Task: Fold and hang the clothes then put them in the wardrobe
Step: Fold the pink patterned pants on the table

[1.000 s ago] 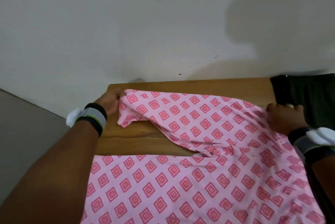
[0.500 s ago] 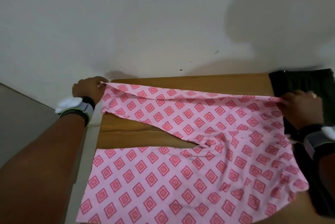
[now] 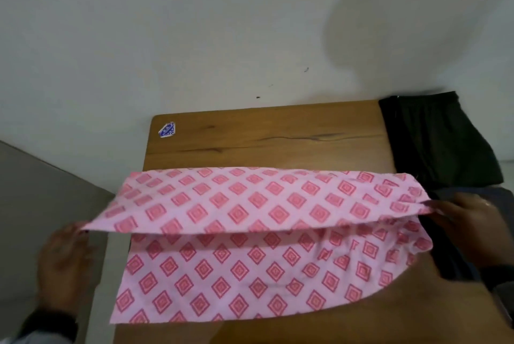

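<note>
A pink cloth with red diamond print (image 3: 250, 232) lies across the wooden table (image 3: 264, 135). Its far half is lifted and doubled over toward me, the free edge stretched taut above the lower layer. My left hand (image 3: 65, 257), blurred, pinches the left end of that edge just off the table's left side. My right hand (image 3: 470, 224) pinches the right end. The lower layer lies flat on the tabletop with some wrinkles near the right end.
A dark green-black garment (image 3: 434, 143) lies at the table's far right corner, more dark cloth (image 3: 456, 268) under my right hand. A blue sticker (image 3: 167, 130) sits at the far left corner. The white wall (image 3: 194, 23) stands right behind the table; grey floor (image 3: 36, 190) at left.
Both hands have pulled the far edge of the pink cloth from the back of the table toward me, folding it over the near half. The bare back strip of table now shows.
</note>
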The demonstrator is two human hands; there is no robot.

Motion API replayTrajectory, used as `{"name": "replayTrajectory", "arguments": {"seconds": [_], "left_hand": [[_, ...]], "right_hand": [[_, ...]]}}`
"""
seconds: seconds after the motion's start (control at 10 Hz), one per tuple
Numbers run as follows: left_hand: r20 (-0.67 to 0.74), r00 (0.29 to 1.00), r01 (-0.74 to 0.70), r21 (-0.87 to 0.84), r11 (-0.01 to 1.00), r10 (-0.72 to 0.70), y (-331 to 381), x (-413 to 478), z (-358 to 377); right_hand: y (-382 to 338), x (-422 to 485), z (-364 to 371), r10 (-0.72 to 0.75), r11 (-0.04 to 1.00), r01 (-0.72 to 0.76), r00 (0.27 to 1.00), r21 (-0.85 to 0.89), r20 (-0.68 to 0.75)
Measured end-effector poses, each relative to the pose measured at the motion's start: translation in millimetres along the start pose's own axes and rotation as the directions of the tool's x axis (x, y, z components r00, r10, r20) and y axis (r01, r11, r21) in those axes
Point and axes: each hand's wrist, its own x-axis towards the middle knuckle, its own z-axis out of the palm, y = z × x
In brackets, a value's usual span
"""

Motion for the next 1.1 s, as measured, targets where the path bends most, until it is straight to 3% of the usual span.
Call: {"name": "replayTrajectory", "arguments": {"seconds": [0.1, 0.2, 0.3, 0.4, 0.5, 0.6, 0.7, 0.8, 0.9, 1.0, 1.1], "left_hand": [[0.27, 0.961, -0.075, 0.078, 0.994, 0.051, -20, -33, -7], [0.435, 0.899, -0.117, 0.116, 0.986, 0.055, -33, -30, -7], [0.406, 0.914, 0.045, -0.085, 0.995, -0.006, -13, -44, -11], [0.251, 0.95, 0.252, -0.253, 0.934, -0.188, 9, -48, 3], [0.039, 0.988, 0.152, -0.275, 0.949, -0.147, 18, -47, 6], [0.041, 0.996, 0.084, -0.422, 0.903, -0.073, 17, -51, -13], [0.019, 0.979, 0.185, -0.52, 0.834, -0.205, 15, -64, -26], [0.141, 0.92, 0.393, -0.304, 0.868, -0.367, 5, -77, -17], [0.237, 0.878, 0.446, -0.087, 0.891, -0.417, 6, -71, 4], [0.215, 0.881, 0.417, 0.074, 0.906, -0.423, 3, -44, 22], [0.165, 0.92, 0.295, 0.306, 0.905, -0.355, -7, -14, 33]], "right_hand": [[-21, -16, 1, 0.215, 0.968, -0.229, 0.968, 0.098, 0.131], [-28, -30, 17, 0.426, 0.81, -0.485, 0.873, 0.329, 0.237], [-36, -29, 31, 0.61, 0.426, -0.63, 0.73, 0.649, 0.309], [-69, -21, 37, 0.682, -0.209, -0.555, 0.507, 0.805, 0.527], [-98, -21, 38, 0.798, -0.219, -0.478, 0.413, 0.85, 0.438], [-106, -30, 26, 0.869, -0.153, -0.445, 0.364, 0.882, 0.334], [-94, -50, 23, 0.852, -0.155, -0.457, 0.388, 0.876, 0.353], [-94, -66, 30, 0.781, -0.173, -0.519, 0.446, 0.837, 0.437], [-104, -61, 29, 0.743, -0.213, -0.53, 0.457, 0.821, 0.488], [-111, -58, 29, 0.774, -0.247, -0.533, 0.394, 0.809, 0.496], [-89, -63, 56, 0.81, -0.24, -0.543, 0.345, 0.805, 0.474]]}}
